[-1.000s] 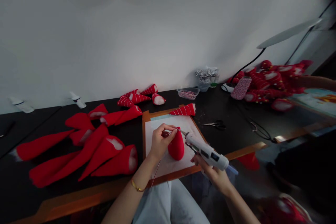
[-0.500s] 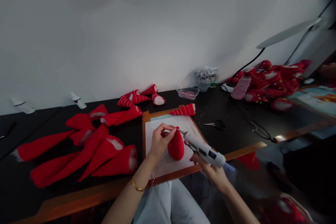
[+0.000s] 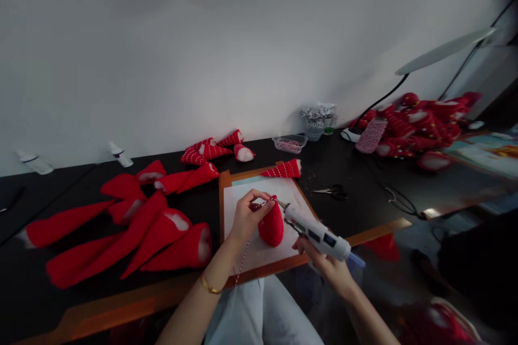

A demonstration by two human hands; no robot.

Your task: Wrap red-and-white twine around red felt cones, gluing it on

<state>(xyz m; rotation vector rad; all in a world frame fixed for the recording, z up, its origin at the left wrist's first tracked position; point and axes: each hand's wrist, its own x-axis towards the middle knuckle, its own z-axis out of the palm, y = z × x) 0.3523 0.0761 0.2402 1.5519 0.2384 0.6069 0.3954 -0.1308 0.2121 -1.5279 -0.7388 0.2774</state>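
My left hand [image 3: 250, 214] is closed in a pinch at the tip of a stuffed red felt cone [image 3: 272, 229], which stands tip up over a white sheet [image 3: 238, 256]. From the same hand a red-and-white twine [image 3: 243, 264] hangs down towards my lap. My right hand [image 3: 324, 264] is wrapped round the handle of a white glue gun [image 3: 315, 232]. Its nozzle points at the cone's tip, close to my left fingertips; whether it touches cannot be told. What exactly lies under my left thumb is hidden.
Several plain red cones [image 3: 162, 237] lie at left. A twine-wrapped cone [image 3: 285, 169] lies behind the sheet, with black scissors [image 3: 334, 192] to its right. A plastic tub [image 3: 290, 144], a twine spool [image 3: 371, 136], a lamp [image 3: 445, 51] and two white bottles [image 3: 120, 154] stand farther back.
Very little differs. The glue gun has shifted slightly to the right and down; my left hand keeps its pinch at the cone's tip.
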